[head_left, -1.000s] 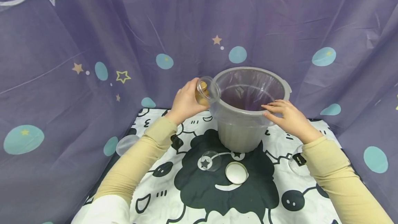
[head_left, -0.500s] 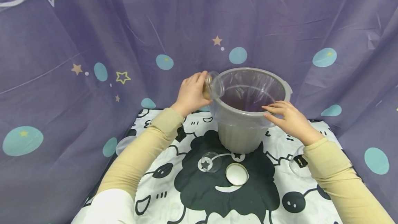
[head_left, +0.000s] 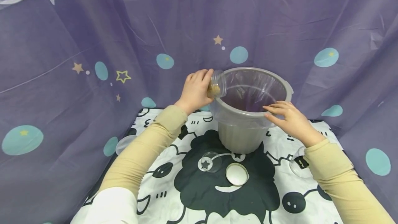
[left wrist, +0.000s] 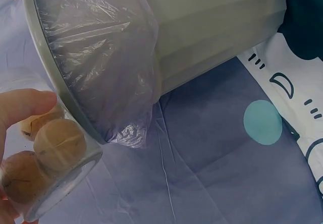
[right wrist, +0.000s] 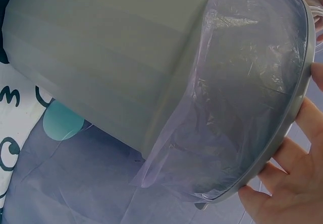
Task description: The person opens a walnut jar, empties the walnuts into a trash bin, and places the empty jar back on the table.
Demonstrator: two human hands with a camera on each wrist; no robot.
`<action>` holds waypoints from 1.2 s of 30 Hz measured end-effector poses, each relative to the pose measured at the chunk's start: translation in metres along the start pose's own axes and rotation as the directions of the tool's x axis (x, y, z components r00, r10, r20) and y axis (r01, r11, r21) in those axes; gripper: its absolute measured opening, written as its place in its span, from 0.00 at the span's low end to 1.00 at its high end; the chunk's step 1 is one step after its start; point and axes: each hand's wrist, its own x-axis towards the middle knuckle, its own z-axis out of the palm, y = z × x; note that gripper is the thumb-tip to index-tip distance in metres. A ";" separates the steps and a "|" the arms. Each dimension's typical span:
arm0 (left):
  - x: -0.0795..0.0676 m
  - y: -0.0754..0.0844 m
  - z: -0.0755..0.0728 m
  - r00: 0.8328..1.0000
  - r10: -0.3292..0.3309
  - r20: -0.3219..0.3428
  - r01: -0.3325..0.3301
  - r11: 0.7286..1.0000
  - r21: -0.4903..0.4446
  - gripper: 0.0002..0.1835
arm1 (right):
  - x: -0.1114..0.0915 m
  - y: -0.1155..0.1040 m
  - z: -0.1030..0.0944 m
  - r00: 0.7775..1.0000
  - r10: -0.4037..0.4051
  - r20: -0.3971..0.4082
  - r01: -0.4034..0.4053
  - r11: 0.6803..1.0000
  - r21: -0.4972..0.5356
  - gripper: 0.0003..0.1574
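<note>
My left hand (head_left: pixel 196 89) grips a clear jar (head_left: pixel 219 85), tilted on its side with its mouth over the left rim of a grey trash bin (head_left: pixel 240 137). Inside the jar, the left wrist view shows several round brown walnut-like balls (left wrist: pixel 60 144). A thin clear plastic bag (right wrist: pixel 237 82) lines the bin and folds down over its outside. At the bin's front right rim, my right hand (head_left: pixel 289 118) rests with fingers extended, their tips touching the edge. The bin's bottom inside is hidden.
In front of the bin, a white round lid (head_left: pixel 237 174) and a clear disc (head_left: pixel 211 162) lie on the patterned cloth (head_left: pixel 161 196). A translucent container (head_left: pixel 125 143) is partly behind my left arm; a clear round container (head_left: pixel 299 167) is beside my right wrist. A purple curtain (head_left: pixel 186 16) hangs behind.
My left hand has moved right and slightly up, bringing the jar to the bin's rim and tipping its mouth further toward the opening. The right hand stays at the rim.
</note>
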 end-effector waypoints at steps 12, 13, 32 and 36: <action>0.001 0.003 -0.001 0.996 0.088 -0.033 -0.085 0.994 0.071 0.45 | -0.002 -0.001 0.000 1.000 -0.009 -0.016 0.009 1.000 0.002 0.28; 0.001 0.004 -0.001 0.995 0.096 -0.034 -0.093 0.992 0.080 0.45 | -0.001 -0.001 0.000 1.000 -0.010 -0.017 0.010 1.000 0.002 0.28; 0.005 0.006 -0.003 0.974 0.221 -0.052 -0.209 0.963 0.172 0.41 | -0.001 -0.002 0.002 0.999 -0.029 -0.037 0.029 1.000 0.003 0.27; 0.007 0.007 -0.003 0.973 0.227 -0.029 -0.218 0.959 0.183 0.43 | 0.000 -0.001 0.002 0.999 -0.037 -0.039 0.038 0.999 0.008 0.27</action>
